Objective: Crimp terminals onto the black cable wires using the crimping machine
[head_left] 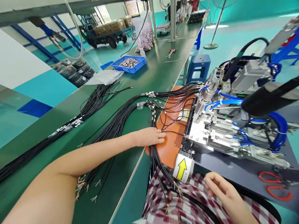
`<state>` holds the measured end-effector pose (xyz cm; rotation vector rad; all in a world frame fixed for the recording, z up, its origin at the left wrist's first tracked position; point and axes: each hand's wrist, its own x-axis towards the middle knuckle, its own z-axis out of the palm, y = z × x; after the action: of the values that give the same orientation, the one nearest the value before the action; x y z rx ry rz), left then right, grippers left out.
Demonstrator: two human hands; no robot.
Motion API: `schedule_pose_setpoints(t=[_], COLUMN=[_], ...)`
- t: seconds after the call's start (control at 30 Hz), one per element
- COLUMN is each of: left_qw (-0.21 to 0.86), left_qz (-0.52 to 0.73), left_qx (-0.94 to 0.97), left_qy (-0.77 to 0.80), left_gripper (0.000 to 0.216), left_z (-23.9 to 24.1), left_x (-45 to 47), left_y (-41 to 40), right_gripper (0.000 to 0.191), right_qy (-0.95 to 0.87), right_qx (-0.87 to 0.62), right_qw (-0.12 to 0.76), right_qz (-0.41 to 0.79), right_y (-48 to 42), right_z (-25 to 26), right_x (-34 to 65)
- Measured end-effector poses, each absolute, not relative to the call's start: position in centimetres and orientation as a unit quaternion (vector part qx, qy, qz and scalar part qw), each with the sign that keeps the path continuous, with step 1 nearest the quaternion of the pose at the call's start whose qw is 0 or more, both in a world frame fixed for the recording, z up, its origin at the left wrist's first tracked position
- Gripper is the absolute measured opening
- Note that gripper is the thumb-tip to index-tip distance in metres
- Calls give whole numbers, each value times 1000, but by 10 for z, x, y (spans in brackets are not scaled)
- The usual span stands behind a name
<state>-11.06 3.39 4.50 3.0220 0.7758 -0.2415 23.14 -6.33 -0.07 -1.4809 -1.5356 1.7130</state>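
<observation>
My left hand (153, 137) reaches across the bench with its fingers curled at the edge of an orange mat. They close on a thin black cable (174, 133) that runs to the machine. Under this hand a bundle of black cables (155, 158) hangs over the bench edge toward my lap, with stripped, coloured wire ends. My right hand (219, 189) is loosely curled above my lap, before the machine's front edge. A gap shows between its thumb and fingers, and nothing is seen in it. The metal machine (201, 130) with blue air hoses stands at the right; several cables lead into it.
More black cables (72, 123) lie along the green bench (130, 127) at the left. Farther back are a blue tray (133, 70) of small metal parts and a wrench (171, 53). Red-handled scissors (275, 185) lie at the right. A yellow-arrow label (183, 168) marks the machine's front corner.
</observation>
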Motion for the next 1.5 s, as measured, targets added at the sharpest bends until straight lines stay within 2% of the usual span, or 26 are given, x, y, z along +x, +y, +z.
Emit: schedule_pose_setpoints(t=[0.13,0.23,0.4,0.67,0.83,0.93,1.1,1.27,1.33,1.4,1.5], left_qw=[-9,-46,-53,123,93,49,43,68,70,117,159], left_qz=[-102,-91,25,289,369,356,256,163,147,142,166], left_qx=[986,990,983,878,838,824,836,874,884,902,867], left_qy=[128,101,174,360,392,438,484,452,437,390,442], left_gripper=[18,25,27,20,18,18,40,36,28,16,33], left_z=[47,45,42,36,32,37,49,45,44,46,51], left_x=[-118,-121,-117,-105,-93,-80,-63,-53,-47,-49,-76], left_y=[51,54,47,29,24,23,24,17,12,12,33], right_gripper=[37,36,39,34,29,36,46,53,55,53,50], right_qy=[-541,-534,-543,-548,-569,-543,-433,-354,-346,-356,-365], right_qx=[-531,-537,-546,-507,-462,-419,-325,-348,-364,-361,-350], right_qw=[186,176,209,262,253,252,274,304,290,263,254], right_qz=[625,629,603,612,631,683,795,813,815,821,825], right_y=[-59,-61,-54,-39,-38,-34,-24,-23,-24,-24,-25], right_z=[12,20,25,29,33,34,40,45,40,32,23], right_x=[220,216,215,198,169,145,119,123,124,124,124])
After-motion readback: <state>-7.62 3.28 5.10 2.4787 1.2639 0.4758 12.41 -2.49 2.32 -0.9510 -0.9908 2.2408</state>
